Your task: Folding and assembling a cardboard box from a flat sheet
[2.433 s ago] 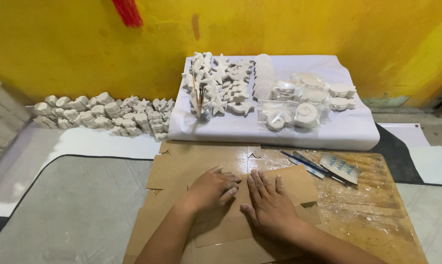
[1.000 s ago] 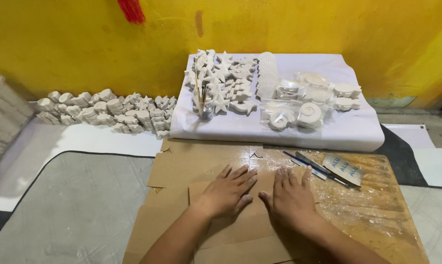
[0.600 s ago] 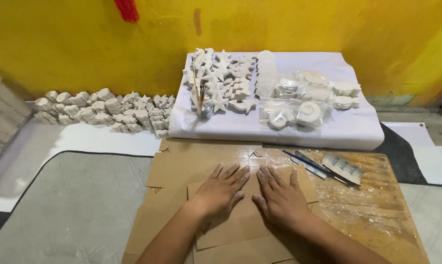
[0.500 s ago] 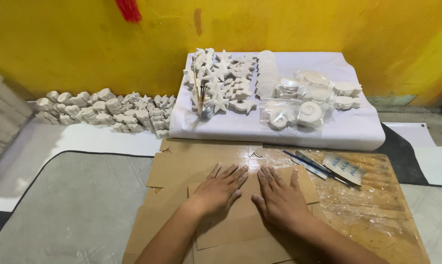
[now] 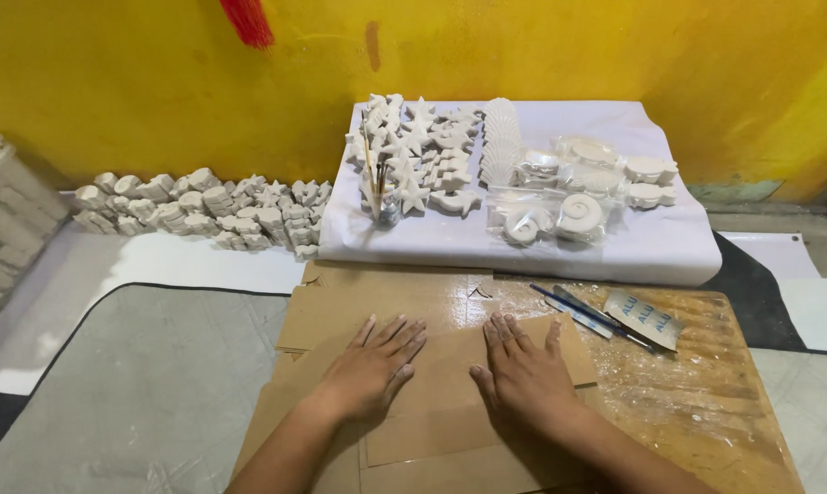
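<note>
**Both hands flat on the cardboard**

Your left hand (image 5: 372, 366) lies palm down on the cardboard (image 5: 432, 366), fingers spread and pointing toward 1 o'clock. Your right hand (image 5: 523, 375) lies flat just beside it, at its 3 o'clock, fingers apart and pointing toward 12 o'clock, thumb out to the right. Neither hand grips anything; both only press on the sheet. The two hands are close but not touching.

The cardboard is a stack of flattened brown pieces at the near middle of the view, overlapping one another and resting partly on the board (image 5: 706, 402), a wooden surface covered in clear film.

At 2 o'clock from your right hand, brushes (image 5: 592, 316) lie on the board, and just past them sits a small packet (image 5: 647, 317).

At 12 o'clock, beyond the cardboard, a white cloth (image 5: 633, 247) carries plaster casts (image 5: 432, 151) in star and shell shapes, some in clear bags (image 5: 560, 215). A small jar (image 5: 384, 212) with sticks stands at the cloth's left end.

At 10 o'clock, more white pieces (image 5: 203, 206) are heaped along the foot of the yellow wall (image 5: 111, 82). A grey mat (image 5: 148, 384) lies at 9 o'clock.
</note>
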